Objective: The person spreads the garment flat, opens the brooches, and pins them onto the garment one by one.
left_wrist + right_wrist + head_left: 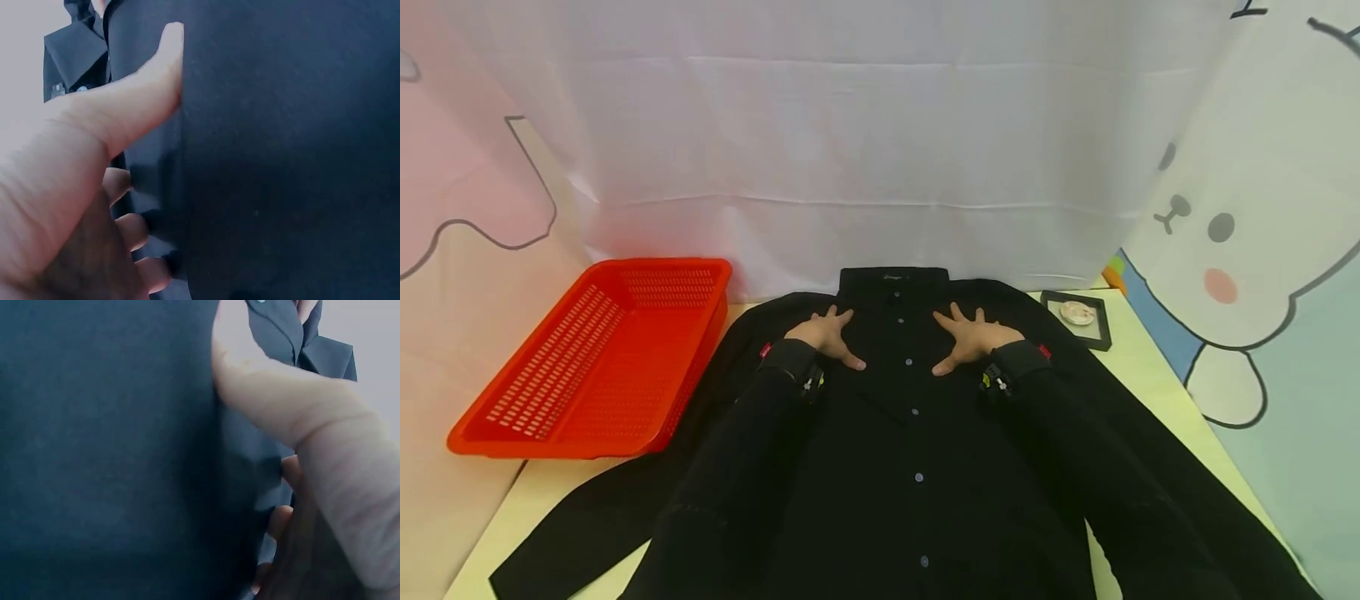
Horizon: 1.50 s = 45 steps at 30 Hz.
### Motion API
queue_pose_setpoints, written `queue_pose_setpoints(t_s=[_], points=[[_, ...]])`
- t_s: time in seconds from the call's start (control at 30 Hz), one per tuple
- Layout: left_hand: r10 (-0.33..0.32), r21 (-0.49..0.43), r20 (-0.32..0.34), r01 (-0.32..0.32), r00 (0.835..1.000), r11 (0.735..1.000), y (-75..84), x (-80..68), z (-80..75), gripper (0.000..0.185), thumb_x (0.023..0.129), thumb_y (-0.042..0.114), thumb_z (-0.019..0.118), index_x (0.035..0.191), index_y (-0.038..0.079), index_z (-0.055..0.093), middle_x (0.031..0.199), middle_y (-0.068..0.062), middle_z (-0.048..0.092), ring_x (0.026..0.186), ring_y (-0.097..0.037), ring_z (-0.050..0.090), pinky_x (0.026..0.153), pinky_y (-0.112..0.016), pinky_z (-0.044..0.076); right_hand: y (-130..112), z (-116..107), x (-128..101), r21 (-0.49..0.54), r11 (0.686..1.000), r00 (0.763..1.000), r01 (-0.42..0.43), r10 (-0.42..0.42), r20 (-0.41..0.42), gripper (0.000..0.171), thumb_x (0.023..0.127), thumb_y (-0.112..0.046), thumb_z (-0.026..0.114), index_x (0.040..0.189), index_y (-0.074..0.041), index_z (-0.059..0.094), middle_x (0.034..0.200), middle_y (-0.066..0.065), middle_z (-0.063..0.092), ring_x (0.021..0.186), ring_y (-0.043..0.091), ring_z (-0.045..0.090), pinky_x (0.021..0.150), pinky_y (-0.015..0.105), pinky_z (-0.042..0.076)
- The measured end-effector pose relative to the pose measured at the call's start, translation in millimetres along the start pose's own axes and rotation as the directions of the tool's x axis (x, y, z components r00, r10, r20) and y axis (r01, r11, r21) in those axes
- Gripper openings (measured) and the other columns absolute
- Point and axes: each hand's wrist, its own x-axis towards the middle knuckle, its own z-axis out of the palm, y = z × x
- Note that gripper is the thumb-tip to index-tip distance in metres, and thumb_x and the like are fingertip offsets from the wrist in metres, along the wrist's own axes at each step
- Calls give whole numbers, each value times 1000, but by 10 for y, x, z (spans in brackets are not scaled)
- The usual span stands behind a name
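Observation:
A black long-sleeved button-up shirt (pixel 868 467) lies front up on the table, its collar (pixel 865 283) at the far end and a row of pale buttons down the middle. On the chest, left of the buttons, my left hand (pixel 823 335) rests with fingers spread. My right hand (pixel 976 338) lies mirrored on the other side, its thumb pointing in toward the buttons. Both wrist views show a thumb stretched over the dark cloth, with fingertips touching the fabric. Neither hand grips anything. My dark sleeves overlap much of the shirt's lower part.
An orange-red plastic basket (pixel 610 333) stands at the left, beside one shirt sleeve (pixel 602 508). At the back right sits a small black-framed tray (pixel 1101 327) with a round pale item (pixel 1077 313) in it. A white curtain (pixel 880 150) hangs behind the pale yellow table (pixel 1157 383).

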Motion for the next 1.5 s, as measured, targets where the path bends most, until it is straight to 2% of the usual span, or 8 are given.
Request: queue_pose_setpoints(t_s=[0.17, 0.33, 0.47, 0.57, 0.8, 1.07, 1.3, 1.5], points=[[-17, -16, -33, 16, 999, 1000, 11, 28, -39, 114, 75, 51, 78, 157, 26, 2, 163, -8, -11, 148, -41, -6, 112, -66, 17, 50, -4, 31, 35, 999, 999, 19, -18, -45, 116, 72, -61, 75, 157, -27, 2, 162, 9, -14, 141, 54, -15, 105, 77, 2], [37, 90, -148, -24, 988, 996, 43, -97, 50, 98, 82, 53, 71, 156, 16, 18, 162, -19, 2, 147, -44, 6, 113, -64, 19, 16, 68, -95, -19, 999, 982, 34, -37, -185, 109, 75, -61, 72, 157, -20, 13, 162, 19, -1, 143, 54, -6, 104, 78, 7], [167, 140, -250, -135, 954, 981, 71, -421, 271, 80, 91, 55, 58, 151, 8, 32, 159, -25, 12, 146, -43, 16, 113, -62, 19, -67, 216, -474, -65, 994, 962, 86, -100, -254, 111, 74, -66, 70, 156, -15, 16, 159, 26, 6, 142, 56, -1, 101, 80, 10], [253, 120, -255, -229, 933, 966, 77, -767, 500, 81, 91, 58, 55, 150, 7, 34, 159, -24, 14, 145, -42, 20, 111, -63, 24, -144, 369, -846, -49, 991, 970, 126, -133, -203, 117, 70, -70, 70, 156, -14, 15, 160, 25, 5, 142, 56, -1, 101, 79, 11], [305, 76, -187, -295, 934, 952, 23, -1356, 960, 102, 80, 65, 65, 153, 7, 24, 160, -22, 6, 146, -43, 14, 113, -63, 20, -194, 749, -1378, -36, 994, 993, 101, -103, -61, 133, 56, -71, 77, 157, -18, 8, 161, 20, -5, 143, 54, -2, 99, 81, 11], [274, 93, -127, -263, 953, 960, -221, -1432, 1256, 128, 62, 74, 74, 157, 17, 10, 162, -18, -5, 147, -43, -1, 113, -67, 9, -162, 966, -1464, -38, 997, 995, 70, -73, -66, 139, 50, -73, 78, 157, -21, 5, 160, 21, -13, 142, 54, -11, 95, 84, 2], [203, 78, -74, -198, 976, 977, -188, -1510, 1193, 130, 59, 67, 81, 157, 21, 9, 162, -15, -8, 148, -42, -3, 111, -70, 8, -169, 943, -1457, -26, 996, 995, 81, -82, -56, 139, 52, -72, 78, 157, -21, 3, 159, 21, -15, 141, 55, -14, 94, 85, -1], [174, 86, -110, -165, 978, 982, -120, -1511, 1221, 131, 55, 66, 83, 157, 24, 12, 163, -12, -5, 149, -40, -2, 112, -68, 8, -91, 995, -1469, 41, 995, 994, 96, -94, -57, 138, 54, -69, 79, 157, -23, 0, 159, 18, -19, 141, 52, -20, 95, 83, -7]])
